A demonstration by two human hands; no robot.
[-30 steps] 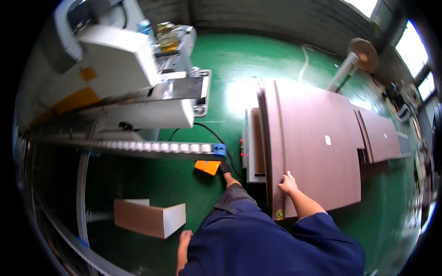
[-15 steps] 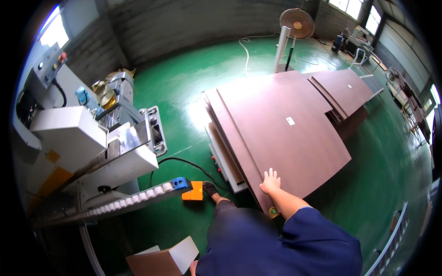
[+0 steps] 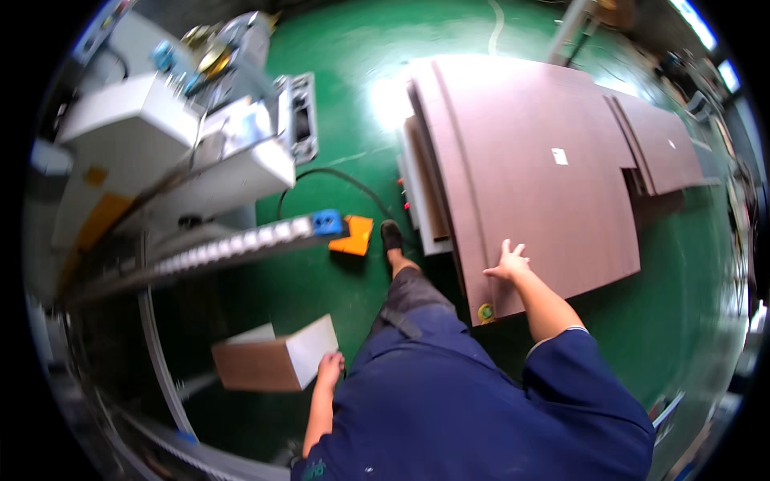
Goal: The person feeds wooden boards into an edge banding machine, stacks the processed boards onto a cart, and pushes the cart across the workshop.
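Observation:
With fingers spread, my right hand (image 3: 511, 263) rests at the near end of a stack of large brown panels (image 3: 553, 208), by the seam along its left side. A small white label (image 3: 559, 156) lies on the top panel. Near that hand, a round yellow-green roll (image 3: 485, 313) sits at the panel's near corner. My left hand (image 3: 329, 370) hangs low with curled fingers, beside a brown and white open box (image 3: 257, 362). A dark bit shows at its fingers, too small and blurred to name. Whether this hand touches the box I cannot tell.
On the left stands a grey-white machine (image 3: 120, 136) with a roller rail (image 3: 233, 248) ending in a blue cap. An orange block (image 3: 351, 235) lies on the green floor near my foot (image 3: 391, 235). A black cable (image 3: 345, 174) curves across the floor. Another brown panel stack (image 3: 662, 144) stands farther right.
The view has tilted down, bringing more of my body and left hand into sight. My right hand stays spread on the panel, near the same spot.

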